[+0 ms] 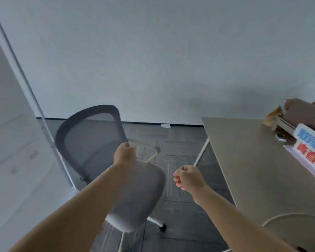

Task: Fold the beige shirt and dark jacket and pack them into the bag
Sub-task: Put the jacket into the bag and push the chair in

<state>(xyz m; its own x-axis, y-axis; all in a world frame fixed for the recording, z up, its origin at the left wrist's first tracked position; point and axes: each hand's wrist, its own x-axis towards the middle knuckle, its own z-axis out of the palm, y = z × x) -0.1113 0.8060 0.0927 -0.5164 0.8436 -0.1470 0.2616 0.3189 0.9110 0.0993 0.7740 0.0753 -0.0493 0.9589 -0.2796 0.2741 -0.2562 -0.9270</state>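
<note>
**Both hands held out as fists between chair and table**

Both bare forearms are being stretched forward over the dark carpeted floor [182,142]. The left hand [125,154] is being held with its back to the camera and its fingers curled in, above the seat of a grey mesh office chair [91,135]. Whether anything is being pinched in it cannot be told, as the fingers are hidden and the area just to its right is blurred. The right hand [187,177] is being held as a closed fist, nearer and to the right, with nothing seen in it. The two hands are being kept apart, with open floor showing between them.

A pale armrest [153,155] of the chair is being seen just right of the left hand. A beige table [244,160] is being shown at the right, beside the right forearm. On its far right part a brown cardboard box [298,113] with a torn flap is being carried, and near it a white sign [309,142] with blue and red characters.

The shirt and jacket are not being made out anywhere. Whether the brown box is serving as the bag cannot be told. A plain pale wall [153,60] is being shown beyond, and a white-framed partition [16,70] at the left.
</note>
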